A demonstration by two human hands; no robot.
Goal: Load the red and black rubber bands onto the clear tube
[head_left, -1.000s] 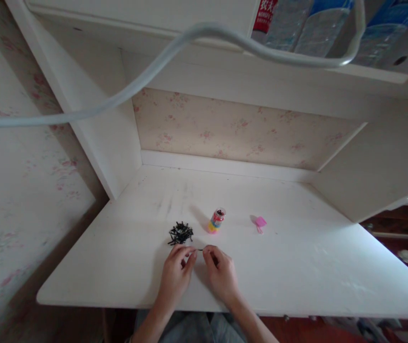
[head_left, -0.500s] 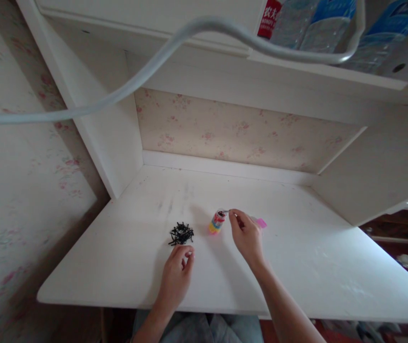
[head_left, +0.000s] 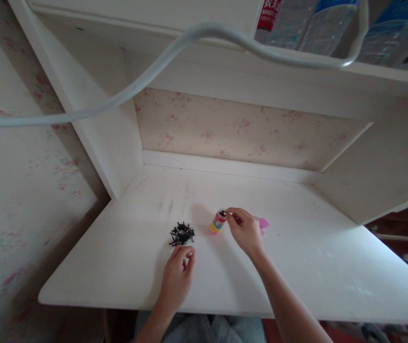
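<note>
My right hand (head_left: 244, 230) pinches a thin black strip (head_left: 224, 212) between thumb and fingertips, at the mouth of a small clear jar. The jar (head_left: 217, 223) stands on the desk with a red, blue and yellow wrap, and dark pieces show inside its top. Left of it lies a loose pile of short black strips (head_left: 182, 234); their exact kind is too small to make out. My left hand (head_left: 177, 272) rests just in front of the pile, fingers loosely bent, thumb slightly apart from the index finger, nothing visible between them.
Behind my right hand lies a pink piece (head_left: 263, 223), partly hidden. The white desk (head_left: 100, 257) has walls at both sides and the back. A pale cable (head_left: 146, 78) hangs across the upper view. Plastic bottles (head_left: 293, 24) stand on the shelf above.
My right hand has shifted slightly left, bringing the black strip closer over the jar's mouth. My left hand and the pile stay where they were. The view tilts a little.
</note>
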